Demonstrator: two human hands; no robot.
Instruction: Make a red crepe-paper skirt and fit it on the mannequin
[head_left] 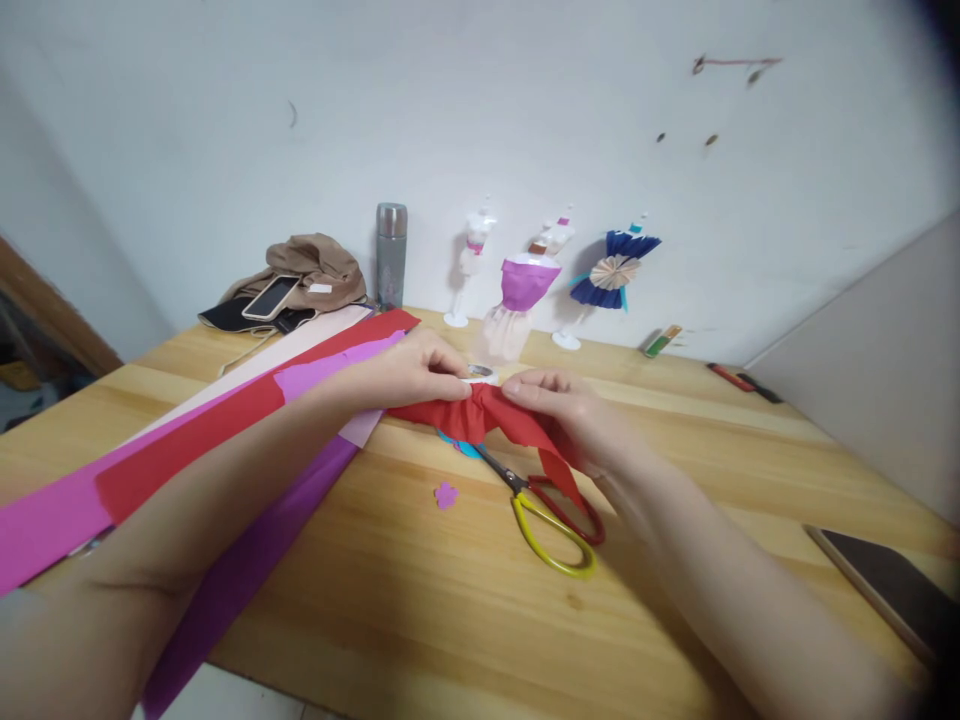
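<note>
Between my hands a strip of red crepe paper point(469, 417) is bunched into folds, its loose end hanging down on the right. My left hand point(429, 368) pinches its upper edge from the left, thumb and fingers together. On the other side my right hand point(559, 405) grips the same strip near the gathered part. Just behind the paper sits a roll of white tape point(481, 374). Scissors point(517, 483) with one yellow and one red handle lie under and in front of the strip, their tips hidden. Nearby is a small purple flower cutout point(445, 495), and a blue piece point(465, 447) shows partly beneath the red paper.
Long pink, red and purple paper sheets point(187, 455) lie under my left arm. Along the wall stand a thermos point(391, 255), a brown cloth point(319, 265) with a phone point(271, 297), and several small dress forms point(529, 285). A tablet-like device point(889, 580) lies at right.
</note>
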